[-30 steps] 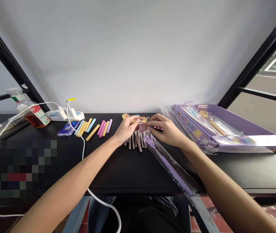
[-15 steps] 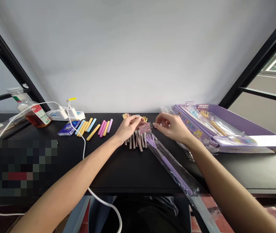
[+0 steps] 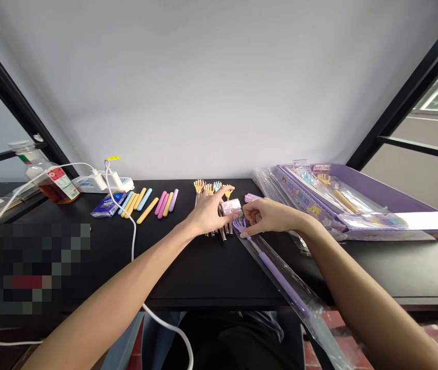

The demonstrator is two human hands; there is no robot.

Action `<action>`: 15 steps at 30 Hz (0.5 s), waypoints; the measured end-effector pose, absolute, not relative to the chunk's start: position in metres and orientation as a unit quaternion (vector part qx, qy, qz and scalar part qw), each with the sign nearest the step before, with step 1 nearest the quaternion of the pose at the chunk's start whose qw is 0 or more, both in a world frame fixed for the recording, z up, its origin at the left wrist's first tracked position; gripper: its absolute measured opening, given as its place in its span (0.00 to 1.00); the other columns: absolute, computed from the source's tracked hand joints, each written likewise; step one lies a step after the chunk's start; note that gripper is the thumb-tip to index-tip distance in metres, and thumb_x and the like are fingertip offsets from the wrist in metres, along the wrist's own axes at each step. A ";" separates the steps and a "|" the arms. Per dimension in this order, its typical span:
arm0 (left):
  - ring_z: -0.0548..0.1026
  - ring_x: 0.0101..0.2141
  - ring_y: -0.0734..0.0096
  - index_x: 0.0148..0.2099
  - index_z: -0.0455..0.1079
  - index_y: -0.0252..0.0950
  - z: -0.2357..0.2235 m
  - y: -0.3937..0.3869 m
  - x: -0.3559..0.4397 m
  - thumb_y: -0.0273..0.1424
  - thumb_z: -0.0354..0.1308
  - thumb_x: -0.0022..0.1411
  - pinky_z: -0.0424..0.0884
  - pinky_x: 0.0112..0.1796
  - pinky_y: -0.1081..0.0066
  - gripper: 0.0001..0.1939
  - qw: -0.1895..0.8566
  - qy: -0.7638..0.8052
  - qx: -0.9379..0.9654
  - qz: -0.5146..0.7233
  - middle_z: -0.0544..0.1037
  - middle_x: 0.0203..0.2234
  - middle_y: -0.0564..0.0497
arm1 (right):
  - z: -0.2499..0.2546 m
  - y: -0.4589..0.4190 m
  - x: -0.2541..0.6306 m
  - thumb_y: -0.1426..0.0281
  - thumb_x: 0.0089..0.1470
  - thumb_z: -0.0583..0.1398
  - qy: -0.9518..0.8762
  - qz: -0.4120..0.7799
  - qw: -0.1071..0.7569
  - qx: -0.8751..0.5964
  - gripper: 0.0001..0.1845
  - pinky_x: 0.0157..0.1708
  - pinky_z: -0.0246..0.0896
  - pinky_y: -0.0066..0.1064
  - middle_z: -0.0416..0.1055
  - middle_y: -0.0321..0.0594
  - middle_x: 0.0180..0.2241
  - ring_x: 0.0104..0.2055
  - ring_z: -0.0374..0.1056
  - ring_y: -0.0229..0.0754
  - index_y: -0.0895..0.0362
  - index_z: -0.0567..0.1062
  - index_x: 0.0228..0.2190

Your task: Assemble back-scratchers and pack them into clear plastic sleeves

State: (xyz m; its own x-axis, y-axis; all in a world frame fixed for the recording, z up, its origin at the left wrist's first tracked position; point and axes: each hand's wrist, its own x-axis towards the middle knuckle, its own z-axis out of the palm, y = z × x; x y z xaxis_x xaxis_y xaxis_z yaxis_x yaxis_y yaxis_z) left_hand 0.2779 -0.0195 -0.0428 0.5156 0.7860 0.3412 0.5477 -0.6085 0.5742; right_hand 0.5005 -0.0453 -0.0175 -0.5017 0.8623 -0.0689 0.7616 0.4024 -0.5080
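Note:
A purple back scratcher (image 3: 280,277) with a hand-shaped head lies slantwise in a clear plastic sleeve (image 3: 329,334), whose end hangs past the desk's front edge. My left hand (image 3: 208,211) holds the sleeve's pink header card (image 3: 231,206), its thumb against the lower edge and its index finger stretched out above. Closed in a pinch, my right hand (image 3: 263,216) grips the sleeve beside the scratcher's head. Under and behind my left hand lie several small back scratcher heads (image 3: 198,186) in yellow, pink and blue with metal rods (image 3: 223,231), partly hidden.
Several coloured handles (image 3: 147,210) lie left, near a blue packet (image 3: 107,204), a power strip (image 3: 86,182) and a tilted bottle (image 3: 55,185). A white cable (image 3: 133,241) crosses the desk. To the right stands a purple box (image 3: 388,192) with wrapped scratchers; plastic wrap (image 3: 276,190) lies beside it.
My right hand first drew away to the right, then came back down to the sleeve near the scratcher's head. My left hand shifted slightly onto the header card, which now tilts up.

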 end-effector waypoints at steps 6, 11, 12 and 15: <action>0.73 0.47 0.56 0.69 0.58 0.43 -0.045 -0.020 0.284 0.31 0.66 0.57 0.67 0.52 0.60 0.39 0.229 0.338 0.856 0.318 0.77 0.35 0.51 | -0.020 -0.043 0.502 0.49 0.41 0.71 -0.831 0.210 0.102 -0.505 0.29 0.24 0.45 0.31 0.58 0.29 0.20 0.23 0.52 0.35 0.53 0.61 0.19; 0.72 0.47 0.52 0.72 0.54 0.42 -0.047 -0.020 0.289 0.34 0.66 0.57 0.66 0.51 0.57 0.44 0.199 0.373 0.852 0.310 0.77 0.34 0.49 | -0.019 -0.042 0.504 0.44 0.37 0.71 -0.813 0.184 0.077 -0.547 0.34 0.24 0.42 0.32 0.54 0.28 0.18 0.22 0.49 0.35 0.53 0.58 0.17; 0.71 0.48 0.51 0.73 0.53 0.43 -0.047 -0.020 0.289 0.35 0.67 0.56 0.65 0.52 0.56 0.45 0.203 0.376 0.852 0.304 0.77 0.32 0.50 | -0.019 -0.042 0.504 0.44 0.36 0.71 -0.812 0.181 0.075 -0.549 0.34 0.24 0.42 0.32 0.54 0.28 0.18 0.22 0.49 0.35 0.53 0.58 0.17; 0.70 0.49 0.52 0.72 0.54 0.47 -0.046 -0.020 0.291 0.33 0.67 0.56 0.63 0.54 0.56 0.45 0.223 0.356 0.858 0.295 0.77 0.31 0.51 | -0.020 -0.042 0.505 0.44 0.36 0.72 -0.812 0.178 0.071 -0.551 0.34 0.24 0.43 0.32 0.56 0.29 0.18 0.22 0.50 0.35 0.53 0.59 0.16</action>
State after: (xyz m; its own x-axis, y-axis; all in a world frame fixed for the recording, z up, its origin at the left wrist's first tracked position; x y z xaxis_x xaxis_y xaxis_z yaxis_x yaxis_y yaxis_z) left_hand 0.2909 -0.0198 -0.0462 0.5730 0.7421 0.3479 0.4791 -0.6477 0.5925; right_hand 0.5050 -0.0418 -0.0201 -0.3824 0.9205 -0.0806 0.8701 0.3294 -0.3667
